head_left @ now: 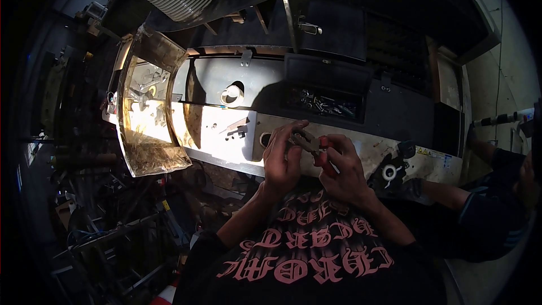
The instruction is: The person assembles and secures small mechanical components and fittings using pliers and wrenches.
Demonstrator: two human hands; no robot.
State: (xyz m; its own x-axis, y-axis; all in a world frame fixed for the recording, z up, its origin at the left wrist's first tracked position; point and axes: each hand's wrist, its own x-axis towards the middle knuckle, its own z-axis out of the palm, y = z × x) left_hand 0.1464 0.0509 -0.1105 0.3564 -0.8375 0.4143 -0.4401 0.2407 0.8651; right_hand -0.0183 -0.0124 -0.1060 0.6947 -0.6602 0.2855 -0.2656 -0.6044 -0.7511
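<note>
My right hand [343, 166] grips red-handled pliers [314, 148] just above my chest. The pliers' metal jaws point left toward my left hand [281, 157], whose fingers curl around the jaw tips and pinch something too small to make out. Both hands hover over the front edge of a grey metal machine bed [372, 149]. My forearms come up from a black shirt with pink lettering.
A clear, dirty guard panel [148, 107] stands open at the left. A white ring [231, 96] lies on the sunlit bed, and a dark tray of small metal parts [323, 103] sits behind. Another person's arm [451, 195] reaches in from the right beside a black-and-white knob [389, 172].
</note>
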